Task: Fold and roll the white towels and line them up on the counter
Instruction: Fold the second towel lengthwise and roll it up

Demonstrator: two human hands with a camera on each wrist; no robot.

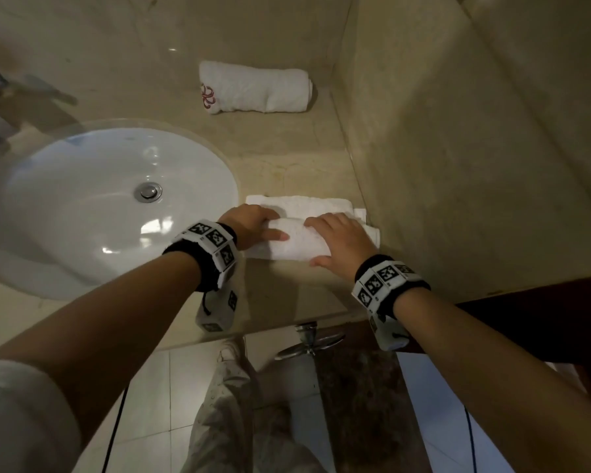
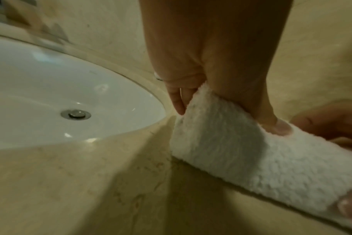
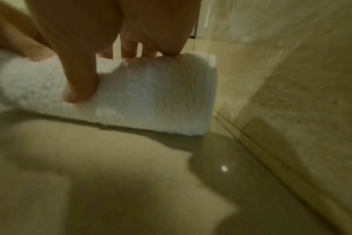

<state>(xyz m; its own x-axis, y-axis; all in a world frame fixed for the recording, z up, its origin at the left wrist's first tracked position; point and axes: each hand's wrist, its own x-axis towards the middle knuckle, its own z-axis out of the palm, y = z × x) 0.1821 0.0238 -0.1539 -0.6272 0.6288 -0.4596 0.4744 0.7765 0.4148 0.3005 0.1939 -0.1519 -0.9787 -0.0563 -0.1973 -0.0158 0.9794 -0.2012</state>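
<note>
Both hands, left hand and right hand, curl around the half-rolled towel on the counter, right of the sink.

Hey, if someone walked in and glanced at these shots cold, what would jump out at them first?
Probably the two hands, left hand and right hand, side by side at the counter's near edge, gripping a half-rolled white towel with its unrolled part lying flat beyond them. Next, the finished rolled towel with a red emblem at the back by the wall, and the big white sink to the left.
</note>
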